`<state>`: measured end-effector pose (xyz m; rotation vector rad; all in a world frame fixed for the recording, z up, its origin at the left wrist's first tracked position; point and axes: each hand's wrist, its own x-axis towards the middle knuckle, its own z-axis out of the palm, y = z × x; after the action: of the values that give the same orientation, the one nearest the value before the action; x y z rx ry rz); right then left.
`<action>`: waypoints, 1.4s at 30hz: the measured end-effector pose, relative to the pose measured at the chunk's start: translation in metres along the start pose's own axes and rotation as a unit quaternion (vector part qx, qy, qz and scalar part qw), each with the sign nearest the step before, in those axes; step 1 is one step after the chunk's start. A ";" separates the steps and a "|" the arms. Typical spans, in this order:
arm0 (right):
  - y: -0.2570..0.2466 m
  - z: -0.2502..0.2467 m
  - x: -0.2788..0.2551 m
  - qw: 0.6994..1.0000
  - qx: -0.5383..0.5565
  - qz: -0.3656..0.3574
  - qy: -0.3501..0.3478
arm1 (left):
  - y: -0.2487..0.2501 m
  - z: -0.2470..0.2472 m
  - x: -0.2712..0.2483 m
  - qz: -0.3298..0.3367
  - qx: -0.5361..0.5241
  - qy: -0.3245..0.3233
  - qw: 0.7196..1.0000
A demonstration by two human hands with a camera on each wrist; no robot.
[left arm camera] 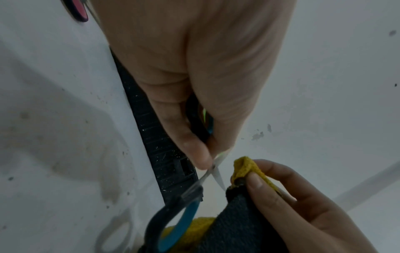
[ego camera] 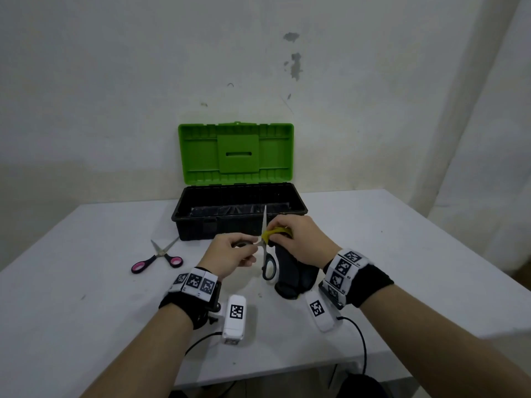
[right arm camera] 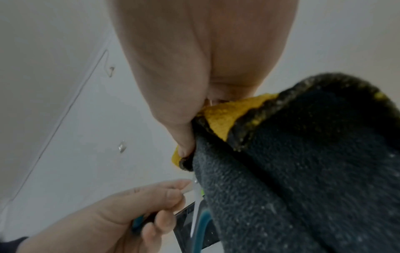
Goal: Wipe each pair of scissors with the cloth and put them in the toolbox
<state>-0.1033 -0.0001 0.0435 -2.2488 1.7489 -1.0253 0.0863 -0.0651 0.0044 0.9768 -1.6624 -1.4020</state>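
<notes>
My left hand (ego camera: pixel 253 247) grips one handle loop of the black-and-blue scissors (ego camera: pixel 269 267), whose blades are spread apart. One blade points up in front of the toolbox. My right hand (ego camera: pixel 275 229) pinches a yellow fold of the dark grey cloth (ego camera: pixel 293 271) right beside the blades. In the left wrist view, a blade tip of the scissors (left arm camera: pixel 217 174) meets the cloth (left arm camera: pixel 244 222) by my right hand (left arm camera: pixel 257 179). The right wrist view shows the cloth (right arm camera: pixel 303 171) hanging from my right hand (right arm camera: pixel 187 140). Pink-handled scissors (ego camera: pixel 161 255) lie on the table to the left.
The toolbox (ego camera: pixel 184 222) stands behind my hands, black base uncovered and green lid (ego camera: pixel 235 153) upright against the wall. The white table (ego camera: pixel 402 254) runs to edges on the right and front. Cables trail from both wrist cameras toward the front edge.
</notes>
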 end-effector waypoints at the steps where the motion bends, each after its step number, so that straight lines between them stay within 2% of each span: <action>1: 0.000 0.001 0.001 1.000 -0.003 0.006 0.004 | 0.000 0.001 0.000 0.010 -0.009 0.015 1.000; 6: -0.005 0.005 0.003 0.999 0.003 0.035 0.031 | 0.003 0.004 0.003 0.016 -0.083 0.086 0.993; 10: -0.012 0.006 0.005 0.998 0.002 0.032 0.044 | 0.008 0.011 -0.002 -0.009 -0.186 0.069 0.980; 12: -0.013 0.004 0.004 0.998 0.002 0.027 0.057 | 0.011 0.012 -0.004 -0.027 -0.198 0.060 0.978; 15: -0.014 0.002 0.004 0.997 -0.016 0.025 0.075 | 0.010 0.013 -0.005 -0.018 -0.167 0.078 0.983; 23: -0.023 0.019 0.004 0.995 -0.076 -0.043 0.057 | 0.010 0.018 -0.004 0.022 -0.139 0.095 0.985; 25: -0.021 0.018 0.006 0.993 -0.085 -0.022 0.074 | 0.010 0.017 -0.005 0.034 -0.128 0.103 0.986; 28: -0.013 0.002 0.014 0.987 -0.075 0.059 0.131 | 0.008 0.015 -0.006 0.042 -0.100 0.119 0.987; 30: -0.014 -0.005 0.016 0.984 -0.067 0.069 0.150 | 0.008 0.015 -0.006 0.048 -0.086 0.124 0.987; 35: -0.038 0.010 0.009 0.993 -0.113 -0.019 0.037 | 0.011 0.019 -0.005 0.080 -0.082 0.108 0.988; 37: -0.036 0.007 0.014 0.991 -0.126 0.004 0.052 | 0.009 0.019 -0.004 0.088 -0.056 0.105 0.989; 40: -0.024 -0.008 0.024 0.983 -0.140 0.087 0.084 | 0.006 0.015 -0.005 0.093 -0.010 0.111 0.989; 42: -0.022 -0.012 0.024 0.981 -0.134 0.093 0.104 | 0.005 0.014 -0.004 0.095 0.001 0.115 0.989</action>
<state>-0.0899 -0.0111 0.0736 -2.1309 2.2601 -1.0748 0.0753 -0.0549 0.0069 0.9176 -1.5415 -1.1188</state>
